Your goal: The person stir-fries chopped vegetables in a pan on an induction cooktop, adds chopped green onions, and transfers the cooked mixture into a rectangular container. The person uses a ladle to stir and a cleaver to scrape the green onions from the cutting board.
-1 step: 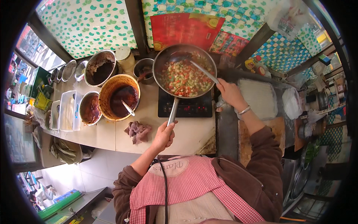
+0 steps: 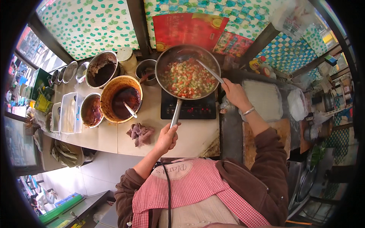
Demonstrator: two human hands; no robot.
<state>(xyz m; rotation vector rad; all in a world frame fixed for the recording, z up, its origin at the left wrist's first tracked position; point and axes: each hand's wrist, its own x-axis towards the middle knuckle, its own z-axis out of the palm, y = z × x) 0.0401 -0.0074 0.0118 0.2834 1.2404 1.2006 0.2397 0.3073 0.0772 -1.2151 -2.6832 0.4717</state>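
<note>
The pale worktop [image 2: 197,138] is the widest thing before me, so I set my clock on the pan [image 2: 161,74] over its far side. That pan is the next largest, tipped a little neither way that I could swear to from above, its metal handle [image 2: 176,114] running out toward six o'clock. Beneath it sits the black cooktop [image 2: 167,112], the near part showing, with red lights lit on its panel. A stained wooden board [image 2: 266,140] lies at four o'clock. At eight is the big brown-crusted pot [image 2: 105,114], dark red sauce inside and a pale-handled spoon [image 2: 130,109] leaning on its near rim. A steel bowl [image 2: 89,78] of something dark stands at nine. At seven a crumpled mauve cloth [image 2: 140,134] lies on the worktop.

My left hand [image 2: 167,137], just past six, is wrapped snugly round the end of the pan's handle. My right hand [image 2: 234,92], near four, holds a long metal utensil [image 2: 210,71] by its upper end; the shaft crosses the rim and slants in toward twelve. Smallest of all are the diced vegetables [image 2: 190,80], orange-red and pale green, heaped across the pan's middle.
</note>
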